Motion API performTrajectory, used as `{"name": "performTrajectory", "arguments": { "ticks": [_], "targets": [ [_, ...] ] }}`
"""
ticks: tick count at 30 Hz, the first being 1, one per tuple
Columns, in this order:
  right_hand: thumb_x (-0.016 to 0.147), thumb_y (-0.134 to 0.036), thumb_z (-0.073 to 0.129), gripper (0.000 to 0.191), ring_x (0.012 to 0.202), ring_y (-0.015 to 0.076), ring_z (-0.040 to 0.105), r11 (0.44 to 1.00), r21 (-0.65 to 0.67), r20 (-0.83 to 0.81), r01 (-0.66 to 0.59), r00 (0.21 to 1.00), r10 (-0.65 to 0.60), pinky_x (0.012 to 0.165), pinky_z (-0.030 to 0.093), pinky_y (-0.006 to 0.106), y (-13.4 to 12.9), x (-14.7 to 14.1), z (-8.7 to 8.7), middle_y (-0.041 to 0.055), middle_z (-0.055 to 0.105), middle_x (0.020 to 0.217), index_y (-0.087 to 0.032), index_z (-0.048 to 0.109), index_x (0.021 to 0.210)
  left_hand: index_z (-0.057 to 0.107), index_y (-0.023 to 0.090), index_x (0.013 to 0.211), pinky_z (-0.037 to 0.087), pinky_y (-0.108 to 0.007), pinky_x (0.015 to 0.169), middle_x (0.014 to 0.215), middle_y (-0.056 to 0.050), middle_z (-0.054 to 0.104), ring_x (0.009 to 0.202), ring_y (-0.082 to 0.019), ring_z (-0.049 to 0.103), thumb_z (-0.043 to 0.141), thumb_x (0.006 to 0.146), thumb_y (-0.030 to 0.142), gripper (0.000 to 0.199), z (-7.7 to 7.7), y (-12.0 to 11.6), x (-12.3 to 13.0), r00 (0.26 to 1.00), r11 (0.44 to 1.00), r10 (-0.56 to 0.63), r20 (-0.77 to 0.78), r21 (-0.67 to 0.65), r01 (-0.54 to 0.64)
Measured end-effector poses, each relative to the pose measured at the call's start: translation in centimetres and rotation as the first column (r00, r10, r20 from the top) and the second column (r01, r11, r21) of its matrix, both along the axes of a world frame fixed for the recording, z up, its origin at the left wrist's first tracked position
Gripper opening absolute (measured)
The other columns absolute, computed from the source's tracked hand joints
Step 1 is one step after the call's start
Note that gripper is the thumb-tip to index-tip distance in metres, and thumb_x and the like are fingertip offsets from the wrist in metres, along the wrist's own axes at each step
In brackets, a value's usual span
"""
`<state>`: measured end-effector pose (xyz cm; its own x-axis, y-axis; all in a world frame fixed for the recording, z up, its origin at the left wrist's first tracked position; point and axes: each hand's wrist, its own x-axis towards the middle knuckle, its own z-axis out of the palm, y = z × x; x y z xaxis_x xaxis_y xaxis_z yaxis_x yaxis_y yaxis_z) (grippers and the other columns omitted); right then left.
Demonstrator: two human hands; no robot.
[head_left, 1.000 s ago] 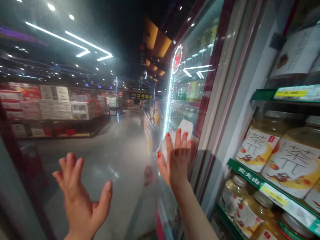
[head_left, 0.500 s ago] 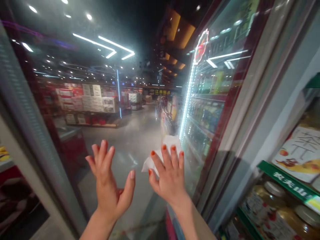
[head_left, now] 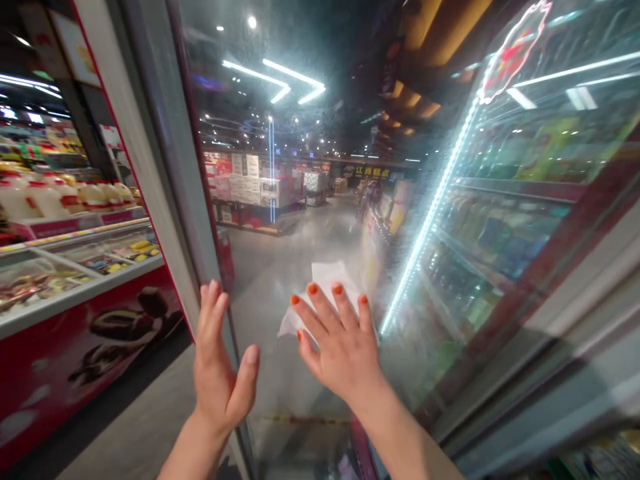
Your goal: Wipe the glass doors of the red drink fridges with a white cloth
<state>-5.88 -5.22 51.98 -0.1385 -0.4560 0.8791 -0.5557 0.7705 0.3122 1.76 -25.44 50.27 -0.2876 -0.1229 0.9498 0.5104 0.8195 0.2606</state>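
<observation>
Inside a long supermarket hall, stacked cartons [head_left: 245, 180] rise far off beyond a polished stone floor [head_left: 295, 247]. To my left stands a freezer chest [head_left: 75, 360] with a glossy red printed side, and white plastic jugs [head_left: 60, 200] are lined up behind it. To my right, bottled drinks [head_left: 500, 227] fill the shelves behind ribbed glare and a bright LED strip [head_left: 430, 213]. Directly ahead is a smooth glass door [head_left: 280, 220] with a grey metal frame [head_left: 155, 133]. My right hand [head_left: 340, 353] lies flat and open, fingers spread, pressing a crumpled white tissue [head_left: 325, 293] against the glass. My left hand [head_left: 215, 360] is open and holds nothing, just beside the frame.
</observation>
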Motion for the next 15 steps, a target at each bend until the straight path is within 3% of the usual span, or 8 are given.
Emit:
{"name": "performTrajectory", "arguments": {
  "ticks": [2,3,5,7,9,10,12,15],
  "targets": [
    [0.102,-0.040,0.064,0.085,0.177,0.0266,0.008,1.000,-0.024,0.015,0.013,1.000,-0.013,0.145,0.000,0.054,2.2,-0.2,-1.5,-0.0017,0.042,0.180,-0.036,0.027,0.178,0.025,0.034,0.179,0.016,-0.055,0.145,0.189,-0.004,0.021,0.176,-0.029,0.018,0.056,0.108,0.032,0.077,0.1,-0.6,0.2,1.000,1.000,0.014,0.008,0.002,-0.014],
    [0.102,-0.039,0.065,0.088,0.177,0.0310,0.009,0.997,-0.069,0.033,0.034,0.999,-0.032,0.144,0.005,0.059,3.4,-0.4,-1.4,0.0017,0.036,0.183,-0.034,0.022,0.179,0.029,0.034,0.177,0.019,-0.053,0.144,0.187,-0.004,0.026,0.174,-0.029,0.023,0.058,0.108,0.031,0.076,0.2,-0.8,0.3,1.000,1.000,0.010,0.000,0.018,-0.010],
    [0.102,-0.037,0.064,0.093,0.175,0.0425,0.012,0.980,-0.184,0.059,0.077,0.996,-0.067,0.139,0.014,0.074,4.4,-1.3,0.8,0.0091,0.023,0.187,-0.031,0.014,0.181,0.030,0.033,0.177,0.024,-0.051,0.143,0.186,-0.006,0.030,0.173,-0.028,0.028,0.058,0.108,0.032,0.074,0.4,-0.9,0.4,1.000,1.000,0.009,0.000,0.005,-0.009],
    [0.103,-0.038,0.063,0.092,0.174,0.0476,0.011,0.965,-0.251,0.049,0.071,0.997,-0.060,0.134,0.016,0.081,3.0,-1.9,4.3,0.0117,0.017,0.188,-0.029,0.015,0.181,0.030,0.032,0.177,0.028,-0.052,0.141,0.186,-0.008,0.030,0.172,-0.029,0.029,0.055,0.110,0.035,0.072,0.6,-0.7,0.4,1.000,1.000,0.009,0.004,0.001,-0.009],
    [0.103,-0.040,0.063,0.087,0.176,0.0411,0.005,0.978,-0.210,0.010,0.006,1.000,-0.004,0.138,0.009,0.075,-0.2,-2.0,6.7,0.0081,0.021,0.188,-0.028,0.022,0.180,0.028,0.032,0.178,0.028,-0.054,0.141,0.186,-0.009,0.029,0.173,-0.030,0.028,0.053,0.111,0.041,0.071,0.6,-0.5,0.3,1.000,1.000,0.004,0.014,0.005,-0.004],
    [0.103,-0.041,0.064,0.085,0.177,0.0355,0.001,0.989,-0.147,-0.009,-0.035,0.999,0.033,0.141,0.003,0.069,-2.0,-1.8,7.0,0.0048,0.023,0.187,-0.028,0.027,0.178,0.027,0.031,0.178,0.028,-0.054,0.141,0.186,-0.010,0.028,0.173,-0.030,0.027,0.052,0.112,0.044,0.071,0.6,-0.4,0.1,1.000,1.000,-0.003,0.016,0.010,0.003],
    [0.102,-0.040,0.067,0.079,0.177,0.0262,-0.007,0.994,0.002,-0.040,-0.110,0.993,0.110,0.144,-0.007,0.056,-4.5,-1.3,5.2,-0.0019,0.027,0.186,-0.029,0.038,0.175,0.027,0.031,0.178,0.026,-0.052,0.141,0.187,-0.010,0.026,0.173,-0.029,0.026,0.050,0.113,0.047,0.071,0.3,-0.3,-0.2,1.000,0.999,-0.021,0.016,0.034,0.021],
    [0.098,-0.036,0.071,0.072,0.177,0.0221,-0.007,0.976,0.155,-0.033,-0.154,0.986,0.161,0.144,-0.009,0.048,-3.7,-1.0,-1.1,-0.0078,0.031,0.184,-0.031,0.051,0.168,0.028,0.032,0.178,0.025,-0.048,0.141,0.186,-0.010,0.029,0.173,-0.026,0.028,0.051,0.113,0.046,0.069,-0.8,-0.3,-0.3,0.999,0.996,-0.031,0.025,0.079,0.029]
  ]
}}
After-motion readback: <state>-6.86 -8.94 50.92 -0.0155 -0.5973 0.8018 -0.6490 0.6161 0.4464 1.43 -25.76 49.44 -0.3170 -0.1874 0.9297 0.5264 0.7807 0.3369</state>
